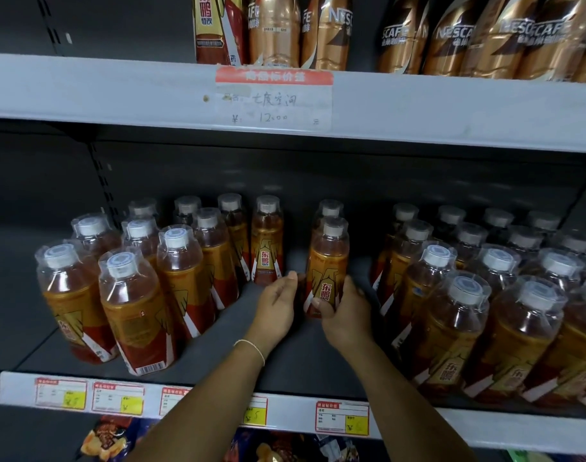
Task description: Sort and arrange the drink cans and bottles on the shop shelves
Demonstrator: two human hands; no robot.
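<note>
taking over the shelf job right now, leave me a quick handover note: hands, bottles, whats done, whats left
Right grip: holds the front bottle low on its label, upright in the gap on the middle shelf.
Left grip: open, fingers straight, at that bottle's left side.
Bottles: left group and right group stand packed in rows. A second bottle stands behind the held one.
Done: both side groups look tidy.
Left: probably fill and line up the centre gap. On the top shelf, a red bottle beside the coffee bottles may need moving down.
</note>
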